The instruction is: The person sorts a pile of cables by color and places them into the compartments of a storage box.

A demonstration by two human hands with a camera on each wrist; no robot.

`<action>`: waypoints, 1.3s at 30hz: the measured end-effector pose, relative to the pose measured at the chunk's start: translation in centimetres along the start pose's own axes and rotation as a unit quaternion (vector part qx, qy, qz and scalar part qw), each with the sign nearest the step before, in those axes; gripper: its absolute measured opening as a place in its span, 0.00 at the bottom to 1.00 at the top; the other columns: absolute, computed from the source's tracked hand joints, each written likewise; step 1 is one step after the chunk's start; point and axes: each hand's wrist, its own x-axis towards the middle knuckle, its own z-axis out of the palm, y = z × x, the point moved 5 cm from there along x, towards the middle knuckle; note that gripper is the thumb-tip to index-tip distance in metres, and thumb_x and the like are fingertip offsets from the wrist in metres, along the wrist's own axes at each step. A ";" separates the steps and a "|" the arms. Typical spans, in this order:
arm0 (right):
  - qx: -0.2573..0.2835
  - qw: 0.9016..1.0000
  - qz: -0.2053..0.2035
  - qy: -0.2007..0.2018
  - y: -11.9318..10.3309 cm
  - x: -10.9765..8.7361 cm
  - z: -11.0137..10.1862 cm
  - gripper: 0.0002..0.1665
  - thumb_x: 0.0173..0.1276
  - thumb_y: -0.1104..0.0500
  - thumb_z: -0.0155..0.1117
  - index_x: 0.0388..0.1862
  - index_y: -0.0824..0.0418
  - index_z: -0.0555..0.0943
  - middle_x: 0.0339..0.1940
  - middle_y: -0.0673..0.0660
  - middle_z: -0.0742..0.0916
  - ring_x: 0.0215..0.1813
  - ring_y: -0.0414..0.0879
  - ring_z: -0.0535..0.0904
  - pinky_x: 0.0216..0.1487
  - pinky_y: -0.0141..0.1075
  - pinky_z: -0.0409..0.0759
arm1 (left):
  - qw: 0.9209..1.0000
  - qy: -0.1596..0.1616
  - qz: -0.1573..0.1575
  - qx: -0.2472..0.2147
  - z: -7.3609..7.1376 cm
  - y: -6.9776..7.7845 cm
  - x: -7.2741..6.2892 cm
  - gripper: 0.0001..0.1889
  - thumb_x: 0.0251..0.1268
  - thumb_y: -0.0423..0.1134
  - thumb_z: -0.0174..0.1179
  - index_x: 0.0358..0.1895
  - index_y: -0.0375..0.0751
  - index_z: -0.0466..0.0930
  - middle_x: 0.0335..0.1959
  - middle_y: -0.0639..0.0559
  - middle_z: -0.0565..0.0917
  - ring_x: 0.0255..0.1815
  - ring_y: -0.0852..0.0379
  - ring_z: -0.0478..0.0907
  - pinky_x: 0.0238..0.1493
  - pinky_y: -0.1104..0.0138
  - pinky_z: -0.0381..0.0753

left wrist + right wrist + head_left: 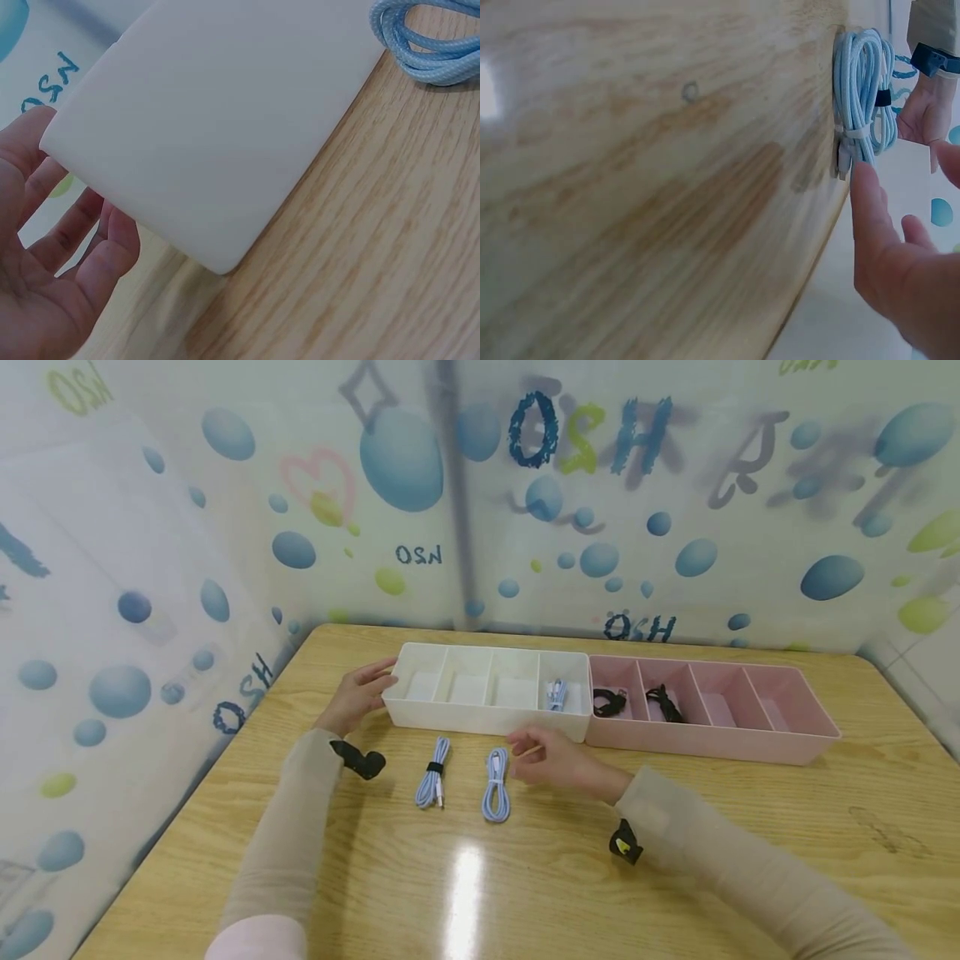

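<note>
My left hand rests at the left end of a white divided box, its fingers against the end wall and holding nothing. In the left wrist view, the loosely bent fingers lie along that wall. Just right of a coiled light-blue cable with a white tie hovers my right hand, fingers loosely bent and nothing in them. From the right wrist view, the index finger is close to this coil; whether it touches is unclear. Another blue cable, tied with a black strap, lies to the left.
Against the white box's right end stands a pink divided box, with black cables in its two left compartments. A blue cable lies in the white box's rightmost compartment. Patterned sheeting rises behind the wooden table.
</note>
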 end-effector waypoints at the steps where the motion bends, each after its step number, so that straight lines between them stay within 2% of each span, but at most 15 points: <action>1: 0.000 1.000 0.001 -0.001 0.1 0.0 0.1 0.27 0.58 0.67 0.61 0.56 0.71 0.67 0.48 0.64 0.74 0.45 0.52 0.74 0.38 0.38 0.78 | 1.000 -0.001 -0.002 -0.002 0.1 0.2 -0.1 0.25 0.67 0.36 0.47 0.66 0.42 0.57 0.61 0.36 0.63 0.56 0.43 0.64 0.41 0.70 0.74; 7: 0.007 1.000 0.001 -0.002 0.3 0.1 0.4 0.29 0.57 0.68 0.61 0.58 0.72 0.65 0.48 0.65 0.73 0.45 0.51 0.74 0.39 0.38 0.77 | 1.000 -0.002 -0.011 -0.001 0.6 1.4 -1.0 0.25 0.67 0.33 0.45 0.67 0.39 0.55 0.62 0.35 0.61 0.59 0.39 0.60 0.42 0.69 0.73; 12: 0.026 1.000 0.006 0.000 0.5 0.2 0.6 0.32 0.56 0.69 0.61 0.59 0.73 0.63 0.48 0.66 0.73 0.44 0.50 0.74 0.39 0.38 0.77 | 1.000 -0.005 -0.014 0.002 0.8 1.7 -1.2 0.25 0.67 0.34 0.45 0.67 0.39 0.54 0.62 0.34 0.60 0.59 0.39 0.60 0.44 0.68 0.73; 19: 0.046 0.999 0.022 0.007 0.9 0.4 1.1 0.34 0.54 0.70 0.63 0.59 0.73 0.63 0.47 0.65 0.72 0.43 0.50 0.74 0.38 0.38 0.78 | 1.000 -0.004 -0.015 -0.003 0.8 1.4 -1.0 0.25 0.67 0.34 0.45 0.67 0.40 0.54 0.62 0.35 0.60 0.59 0.40 0.60 0.45 0.67 0.72; 26: 0.038 0.999 0.026 -0.003 1.1 0.5 1.3 0.34 0.56 0.68 0.61 0.62 0.72 0.61 0.49 0.65 0.73 0.44 0.49 0.73 0.40 0.37 0.77 | 1.000 0.007 -0.004 0.004 -0.1 -0.3 0.3 0.25 0.67 0.36 0.47 0.66 0.43 0.57 0.60 0.38 0.63 0.55 0.45 0.65 0.40 0.72 0.74; 39: 0.045 0.998 0.041 0.001 1.4 1.1 1.5 0.34 0.57 0.68 0.61 0.62 0.70 0.60 0.48 0.63 0.76 0.44 0.47 0.74 0.41 0.36 0.76 | 1.000 0.010 -0.003 0.002 0.0 -0.1 0.1 0.24 0.67 0.35 0.47 0.66 0.42 0.57 0.61 0.37 0.63 0.55 0.46 0.66 0.39 0.72 0.75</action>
